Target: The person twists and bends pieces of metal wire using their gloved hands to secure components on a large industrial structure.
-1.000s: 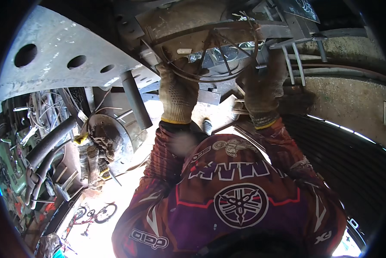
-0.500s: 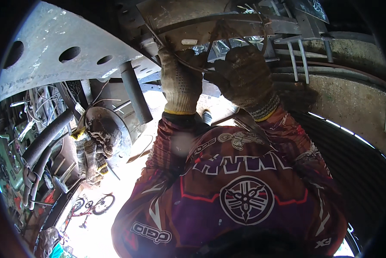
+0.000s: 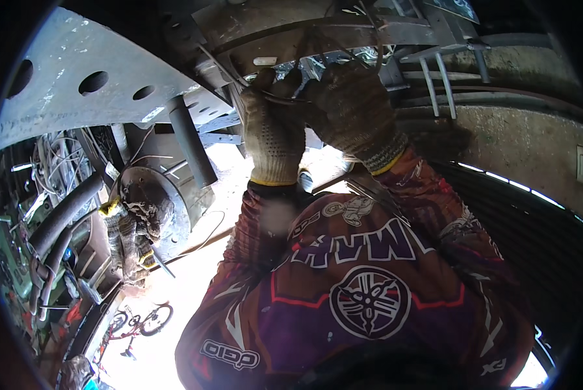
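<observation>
Both my hands wear dirty knitted work gloves with yellow cuff edges. My left hand [image 3: 273,138] is closed on a thin curved metal rod [image 3: 221,65], which sticks out past it to the upper left. The rod crosses toward my right hand [image 3: 359,110], whose fingers are bent around its other end, close beside the left. The fingertips of the right hand are partly hidden in shadow. Just beyond the hands runs a dark metal beam [image 3: 272,47] with thin strips hanging near it.
A pale steel plate with round holes [image 3: 119,65] fills the upper left, a round post [image 3: 192,143] below it. Spare gloves [image 3: 127,240] lie on a round metal disc [image 3: 168,201]. Metal pegs [image 3: 445,84] stick out at right. A bicycle [image 3: 135,325] stands lower left.
My right hand has come closer to my left, narrowing the gap between them. The rod stays between both hands. The whole view has shifted slightly.
</observation>
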